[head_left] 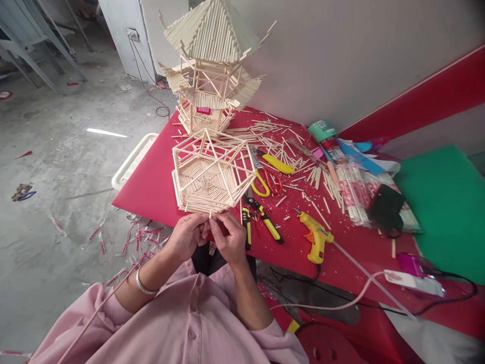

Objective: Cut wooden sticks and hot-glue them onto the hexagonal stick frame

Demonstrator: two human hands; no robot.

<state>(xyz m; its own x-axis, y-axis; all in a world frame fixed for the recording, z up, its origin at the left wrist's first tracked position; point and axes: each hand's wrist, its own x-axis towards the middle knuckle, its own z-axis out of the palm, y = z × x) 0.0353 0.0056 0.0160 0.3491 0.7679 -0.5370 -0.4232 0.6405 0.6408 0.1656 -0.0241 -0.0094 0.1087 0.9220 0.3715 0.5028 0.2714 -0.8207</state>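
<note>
My left hand [186, 235] and my right hand [229, 238] meet at the near edge of the red table [151, 184], fingers pinched together on a short thin wooden stick [209, 215]. Just beyond them lies a hexagonal frame of wooden sticks [208, 172]. Behind it stands a tall pagoda model of sticks [212, 65]. Yellow-handled pliers [257, 220] lie right of my right hand, and a yellow glue gun [316, 237] lies further right.
Loose sticks litter the table around yellow scissors [265, 183] and a yellow knife [278, 163]. Packets of sticks [358, 189], a green cup [322, 130] and a green board [443, 202] sit at right. A white tray [132, 159] juts out at the left edge.
</note>
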